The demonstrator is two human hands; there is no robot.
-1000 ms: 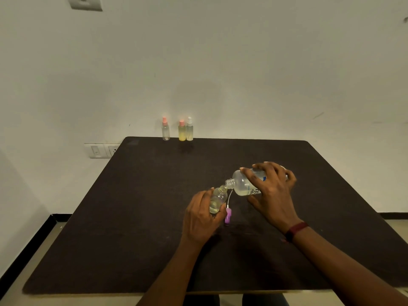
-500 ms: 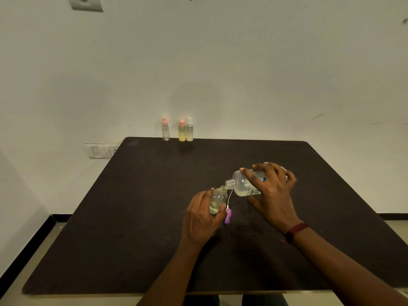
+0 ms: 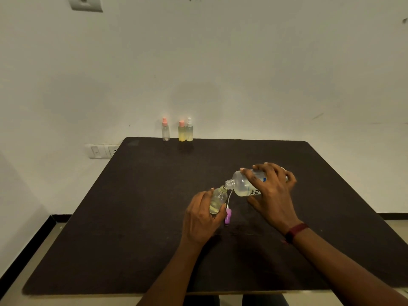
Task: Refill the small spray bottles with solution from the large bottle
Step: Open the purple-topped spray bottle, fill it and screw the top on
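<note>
My right hand [image 3: 272,195] grips the large clear bottle [image 3: 242,184], tipped on its side with its open neck pointing left and down. Its mouth sits at the open neck of a small clear bottle [image 3: 217,199], which my left hand [image 3: 199,219] holds tilted just above the table. Pale yellowish liquid fills the small bottle's lower part. A purple spray cap [image 3: 228,215] with a white dip tube lies on the table between my hands.
Three small spray bottles stand at the far edge of the dark table [image 3: 132,217]: a clear one with a pink cap [image 3: 165,130], a yellow one with a pink cap [image 3: 182,131], and one with a white cap [image 3: 189,130]. Wall sockets [image 3: 102,151] sit at left.
Hardly anything has moved. Both hands keep the same hold, with the large bottle's mouth staying at the small bottle's neck.
</note>
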